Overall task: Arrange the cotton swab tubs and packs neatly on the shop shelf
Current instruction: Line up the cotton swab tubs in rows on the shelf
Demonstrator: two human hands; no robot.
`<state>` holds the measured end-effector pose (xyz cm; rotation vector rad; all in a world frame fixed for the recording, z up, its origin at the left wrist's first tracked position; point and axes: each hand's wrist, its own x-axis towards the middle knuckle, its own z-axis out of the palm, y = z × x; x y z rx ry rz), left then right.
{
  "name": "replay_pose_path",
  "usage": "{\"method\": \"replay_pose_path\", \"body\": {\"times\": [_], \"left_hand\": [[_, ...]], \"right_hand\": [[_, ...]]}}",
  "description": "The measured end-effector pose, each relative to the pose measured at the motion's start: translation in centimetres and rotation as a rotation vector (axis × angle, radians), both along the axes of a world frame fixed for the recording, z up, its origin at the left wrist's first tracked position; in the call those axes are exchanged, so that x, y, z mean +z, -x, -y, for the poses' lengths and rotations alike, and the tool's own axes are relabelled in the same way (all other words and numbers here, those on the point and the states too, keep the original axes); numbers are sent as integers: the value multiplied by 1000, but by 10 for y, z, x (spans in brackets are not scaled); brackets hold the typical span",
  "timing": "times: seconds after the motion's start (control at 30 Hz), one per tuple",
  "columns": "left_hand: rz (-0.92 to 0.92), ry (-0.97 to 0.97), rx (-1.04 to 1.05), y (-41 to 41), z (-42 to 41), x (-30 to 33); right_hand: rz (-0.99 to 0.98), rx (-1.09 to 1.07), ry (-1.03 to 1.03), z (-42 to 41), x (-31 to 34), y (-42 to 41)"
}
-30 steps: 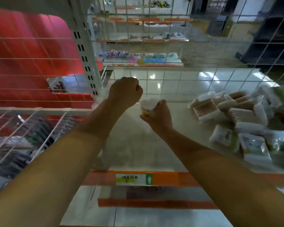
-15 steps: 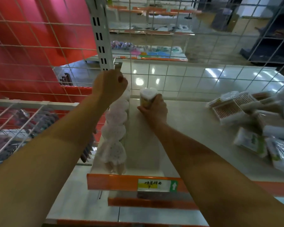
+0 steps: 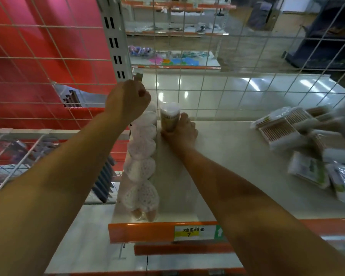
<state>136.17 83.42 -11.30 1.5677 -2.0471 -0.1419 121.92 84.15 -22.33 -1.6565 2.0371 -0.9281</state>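
Right hand sets a cotton swab tub at the back of the shelf beside a row of tubs.

The right hand point(image 3: 180, 131) curls its fingers round a small clear round tub with a tan label point(image 3: 169, 116), upright on the pale shelf board point(image 3: 237, 166) near the white wire grid back point(image 3: 207, 90). The left hand point(image 3: 127, 101) is fisted over the far end of a row of white-topped round tubs point(image 3: 141, 160) along the shelf's left edge; whether it grips one I cannot tell. A loose heap of clear cotton swab packs point(image 3: 307, 148) lies well apart to the right.

A red wall point(image 3: 38, 46) shows behind white wire mesh point(image 3: 187, 86) — other stocked shelves point(image 3: 175, 60) stand beyond.
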Motion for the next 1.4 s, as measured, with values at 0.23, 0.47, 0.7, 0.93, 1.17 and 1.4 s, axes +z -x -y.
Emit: {"method": "replay_pose_path", "body": {"times": [0.23,0.47,0.7,0.93,1.17,1.4], "left_hand": [[64,-79,66,-10,2,-3],[61,-83,77,-10,0,-1],[61,-68,10,10,-6,-3],[239,-134,-61,53,-13,-6],[360,39,-120,87,-24,-14],[314,70,-162,142,-35,-13]], "right_hand": [[-27,16,-4,5,-1,-3],[-50,29,-3,4,1,-6],[-8,38,-7,-10,6,-4],[-115,78,48,-31,14,18],[-189,60,103,-44,26,69],[-207,31,113,-55,40,125]]}}
